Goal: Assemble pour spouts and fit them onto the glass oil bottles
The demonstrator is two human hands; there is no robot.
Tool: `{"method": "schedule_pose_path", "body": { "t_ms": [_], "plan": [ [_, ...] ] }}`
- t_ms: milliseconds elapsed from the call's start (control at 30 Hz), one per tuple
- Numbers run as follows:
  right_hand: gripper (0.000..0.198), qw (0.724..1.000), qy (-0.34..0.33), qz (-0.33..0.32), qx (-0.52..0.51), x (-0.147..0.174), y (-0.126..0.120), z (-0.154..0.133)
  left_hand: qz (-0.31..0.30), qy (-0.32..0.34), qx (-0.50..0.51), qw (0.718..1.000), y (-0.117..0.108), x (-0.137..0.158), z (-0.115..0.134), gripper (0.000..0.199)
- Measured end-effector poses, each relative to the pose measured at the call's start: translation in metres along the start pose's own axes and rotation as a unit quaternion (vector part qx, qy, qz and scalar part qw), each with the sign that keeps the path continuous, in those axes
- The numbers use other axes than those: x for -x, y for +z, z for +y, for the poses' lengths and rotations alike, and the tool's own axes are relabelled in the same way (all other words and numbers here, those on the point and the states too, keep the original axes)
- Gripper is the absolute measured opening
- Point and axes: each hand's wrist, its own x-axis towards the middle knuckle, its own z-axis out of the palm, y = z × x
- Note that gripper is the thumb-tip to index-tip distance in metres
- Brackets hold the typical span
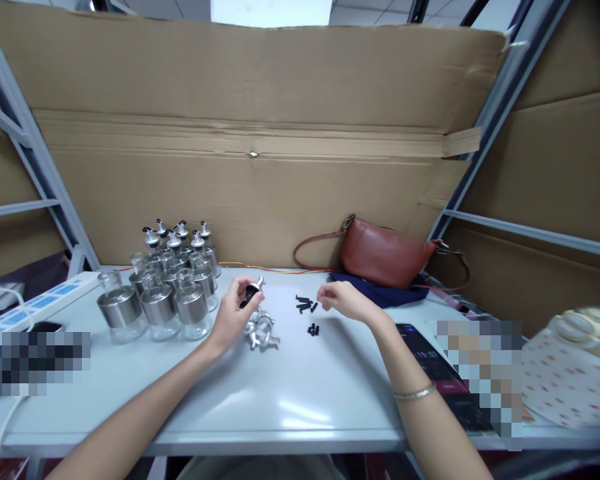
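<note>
My left hand [230,317] is closed around a pour spout [253,291] with a silver tip and a black ribbed stopper, held above the table. Just below it lies a small pile of silver spout pieces [266,332]. My right hand [347,300] hovers at the right of several thin black tubes [304,305], its fingertips pinched together. Whatever sits between those fingertips, if anything, is too small to make out. Nearer me is a little cluster of short black caps [313,329].
Several glass bottles with steel bands [160,305] stand at the left, the rear ones topped with spouts. A power strip [45,303] lies beyond them. At the right are a brown bag [387,253] on dark blue cloth, a tablet [443,373] and a dotted white cloth [570,377].
</note>
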Motion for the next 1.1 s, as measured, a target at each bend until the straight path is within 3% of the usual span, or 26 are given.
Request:
{"method": "schedule_pose_path", "body": {
  "t_ms": [300,567,833,1100],
  "plan": [
    [0.02,0.997,0.019,-0.08,0.0,-0.002,0.011,-0.001,0.007,0.009,0.016,1.0,0.0,-0.001,-0.001,0.025],
    [0.012,0.996,0.015,-0.083,0.036,-0.005,0.014,-0.002,0.007,0.009,0.02,1.0,-0.001,-0.001,-0.004,0.026],
    [0.016,0.989,0.03,-0.139,0.037,-0.009,0.022,0.002,-0.02,0.021,-0.006,1.0,-0.001,0.001,-0.003,0.025],
    [0.029,0.988,0.021,-0.152,0.035,-0.007,0.019,-0.002,-0.024,0.03,-0.032,0.999,-0.002,0.0,-0.003,0.024]
  ]
}}
